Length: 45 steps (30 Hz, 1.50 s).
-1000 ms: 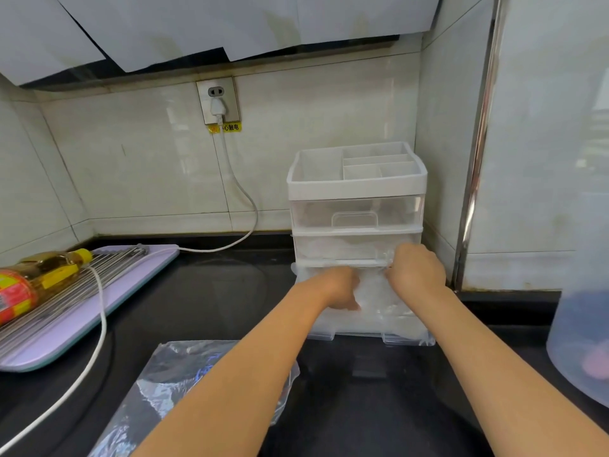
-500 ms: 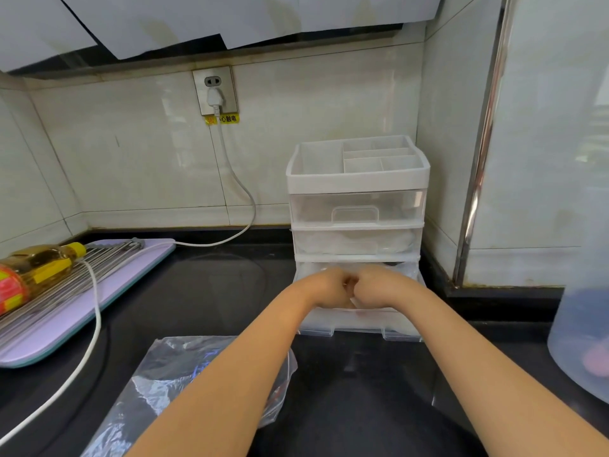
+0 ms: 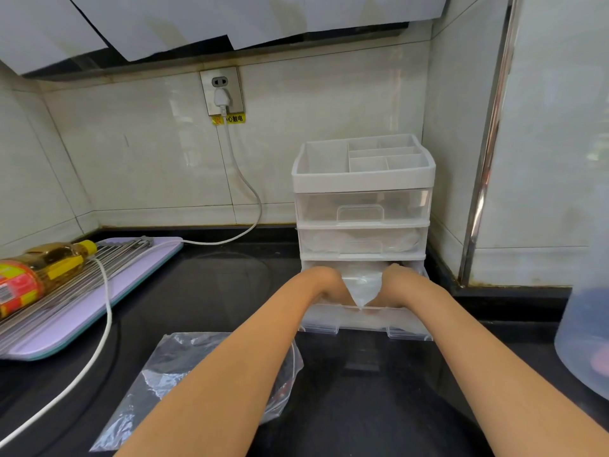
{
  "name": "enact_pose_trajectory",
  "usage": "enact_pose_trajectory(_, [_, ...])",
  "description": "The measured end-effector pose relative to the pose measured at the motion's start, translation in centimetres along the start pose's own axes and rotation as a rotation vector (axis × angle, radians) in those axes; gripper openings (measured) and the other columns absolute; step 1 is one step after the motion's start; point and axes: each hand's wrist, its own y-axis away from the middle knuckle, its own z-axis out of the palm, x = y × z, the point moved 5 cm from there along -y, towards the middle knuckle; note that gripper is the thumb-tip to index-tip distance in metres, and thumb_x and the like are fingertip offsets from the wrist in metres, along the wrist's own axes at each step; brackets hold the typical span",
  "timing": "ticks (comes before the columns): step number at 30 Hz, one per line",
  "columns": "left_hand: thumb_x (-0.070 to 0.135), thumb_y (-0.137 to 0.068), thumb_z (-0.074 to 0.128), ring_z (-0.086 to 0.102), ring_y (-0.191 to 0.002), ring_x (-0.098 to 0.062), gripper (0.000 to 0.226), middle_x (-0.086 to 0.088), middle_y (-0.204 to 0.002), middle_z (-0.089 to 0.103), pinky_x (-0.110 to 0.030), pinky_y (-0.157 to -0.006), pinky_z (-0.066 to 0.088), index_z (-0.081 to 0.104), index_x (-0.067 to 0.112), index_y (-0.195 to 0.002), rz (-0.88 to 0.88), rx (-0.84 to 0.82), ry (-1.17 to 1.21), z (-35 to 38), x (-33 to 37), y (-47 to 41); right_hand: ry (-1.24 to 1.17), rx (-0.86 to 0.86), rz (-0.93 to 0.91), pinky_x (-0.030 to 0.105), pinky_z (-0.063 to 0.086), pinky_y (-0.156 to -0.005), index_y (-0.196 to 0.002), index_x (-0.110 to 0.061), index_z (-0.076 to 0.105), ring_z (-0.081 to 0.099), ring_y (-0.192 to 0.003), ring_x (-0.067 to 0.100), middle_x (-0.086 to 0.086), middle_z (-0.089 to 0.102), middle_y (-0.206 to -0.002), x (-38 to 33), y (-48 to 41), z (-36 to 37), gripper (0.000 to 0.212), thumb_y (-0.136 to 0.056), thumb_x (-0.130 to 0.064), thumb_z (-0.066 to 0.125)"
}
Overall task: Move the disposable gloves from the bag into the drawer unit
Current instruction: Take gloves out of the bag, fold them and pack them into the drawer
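Note:
The white and clear drawer unit [image 3: 362,206] stands against the right wall, with its bottom drawer [image 3: 365,319] pulled out toward me. A clear bundle of disposable gloves [image 3: 362,285] lies in that drawer. My left hand [image 3: 324,286] and my right hand [image 3: 397,285] reach down into the drawer on either side of the bundle and touch it. Their fingers dip behind the drawer's front wall, so their grip is hidden. The flat clear plastic bag [image 3: 184,374] lies on the black counter under my left forearm.
A lilac board [image 3: 131,285] with a metal rack and an oil bottle [image 3: 36,268] sits at the left. A white cable [image 3: 105,311] runs from the wall socket [image 3: 221,90] across the counter. A translucent blue container [image 3: 586,331] stands at the right edge.
My hands were pressed together over the gloves in the drawer; now they have moved apart, and the gloves show between them, lower in the drawer. The view has shifted slightly.

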Motion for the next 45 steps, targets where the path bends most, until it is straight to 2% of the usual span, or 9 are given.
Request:
enact_pose_trajectory(2, [0.029,-0.085,0.071,0.040,-0.131,-0.030,0.066,-0.010,-0.145,0.041,-0.036,-0.107,0.036,0.041,0.007,-0.140,-0.039,0.036,0.144,-0.5,-0.4,0.6,0.021,0.034,0.024,0.030,0.043,-0.094,-0.136,-0.007,0.045,0.053,-0.115,0.025,0.009,0.053,-0.131,0.1,0.2,-0.1,0.081,-0.075,-0.054,0.072])
enact_pose_trajectory(6, [0.031,-0.086,0.069,0.046,-0.124,-0.029,0.062,-0.012,-0.139,0.046,-0.033,-0.097,0.039,0.043,0.004,-0.136,-0.051,0.138,0.227,-1.6,-1.2,1.3,0.112,-0.002,0.016,0.035,0.037,-0.106,-0.134,-0.010,0.049,0.048,-0.124,0.028,0.009,0.053,-0.133,0.0,0.6,0.0,0.073,-0.082,-0.060,0.059])
enact_pose_trajectory(15, [0.043,-0.092,0.057,0.040,-0.131,-0.028,0.068,-0.009,-0.149,0.037,-0.028,-0.087,0.033,0.033,0.007,-0.144,-0.020,0.228,0.205,-2.6,-0.4,3.8,0.119,-0.028,0.027,0.034,0.039,-0.105,-0.131,-0.010,0.051,0.050,-0.122,0.026,0.008,0.055,-0.131,-0.1,0.6,0.0,0.068,-0.084,-0.059,0.057])
enact_pose_trajectory(19, [0.042,-0.090,0.061,0.032,-0.139,-0.031,0.073,-0.009,-0.155,0.027,-0.037,-0.106,0.035,0.029,0.010,-0.147,-0.052,0.149,0.395,-2.5,-0.9,4.2,0.111,-0.023,0.026,0.034,0.040,-0.102,-0.131,-0.009,0.051,0.051,-0.120,0.027,0.009,0.055,-0.130,-0.1,0.7,0.0,0.067,-0.085,-0.057,0.058])
enact_pose_trajectory(24, [0.037,-0.093,0.058,0.025,-0.142,-0.032,0.068,-0.011,-0.158,0.020,-0.041,-0.113,0.026,0.026,0.014,-0.149,-0.072,0.095,0.563,-1.9,-0.6,4.4,0.099,-0.019,0.026,0.033,0.041,-0.102,-0.132,-0.009,0.050,0.052,-0.120,0.027,0.009,0.055,-0.129,-0.2,0.8,0.0,0.069,-0.083,-0.057,0.060])
enact_pose_trajectory(28, [0.031,-0.094,0.059,0.024,-0.143,-0.027,0.065,-0.010,-0.157,0.022,-0.039,-0.113,0.027,0.030,0.012,-0.148,-0.027,0.096,0.616,-1.9,-1.2,4.6,-0.004,0.045,0.031,0.028,0.045,-0.083,-0.126,-0.005,0.051,0.056,-0.103,0.024,0.007,0.059,-0.113,0.0,1.0,-1.3,0.065,-0.080,-0.047,0.070])
enact_pose_trajectory(36, [0.018,-0.091,0.061,0.063,-0.106,-0.020,0.034,-0.011,-0.118,0.064,-0.033,-0.096,0.050,0.059,0.004,-0.122,0.095,0.236,0.631,-5.3,-4.5,7.4,-0.404,0.245,-0.149,0.022,0.052,-0.064,-0.082,-0.003,0.069,0.063,-0.069,0.016,0.008,0.071,-0.081,-0.1,3.5,-6.3,0.034,-0.088,-0.036,0.065])
enact_pose_trajectory(41, [0.018,-0.094,0.057,0.062,-0.106,-0.019,0.028,-0.010,-0.114,0.065,-0.030,-0.094,0.050,0.060,0.006,-0.119,0.048,0.322,0.588,-6.7,-8.1,9.4,-0.274,0.129,-0.038,0.020,0.048,-0.057,-0.084,-0.004,0.065,0.059,-0.064,0.014,0.006,0.066,-0.075,1.7,4.7,-6.4,0.041,-0.086,-0.045,0.064])
enact_pose_trajectory(45, [0.025,-0.091,0.060,0.060,-0.096,-0.016,0.011,-0.006,-0.104,0.061,-0.032,-0.096,0.045,0.062,0.017,-0.098,0.036,0.352,0.412,-4.7,-9.2,9.1,-0.134,0.097,0.097,0.021,0.044,-0.050,-0.072,-0.006,0.054,0.055,-0.054,0.015,0.006,0.062,-0.071,3.7,5.6,-5.2,0.055,-0.076,-0.059,0.066])
